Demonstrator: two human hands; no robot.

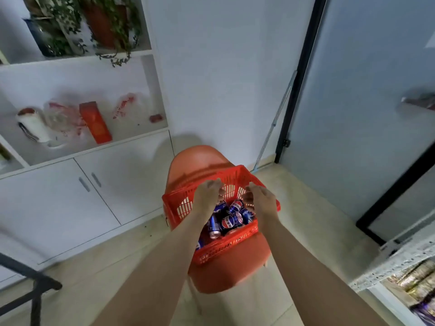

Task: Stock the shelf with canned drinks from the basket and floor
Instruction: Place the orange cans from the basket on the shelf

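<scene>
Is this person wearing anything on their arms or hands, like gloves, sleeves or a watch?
No. The left hand and right hand are bare: no gloves, and no ring or watch shows. The left forearm and right forearm are bare too; no sleeve is in view.

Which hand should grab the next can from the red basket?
Probably the right hand: it hovers just above a blue can in the basket, and the shelf stands on that side. The left hand is close too.
</scene>
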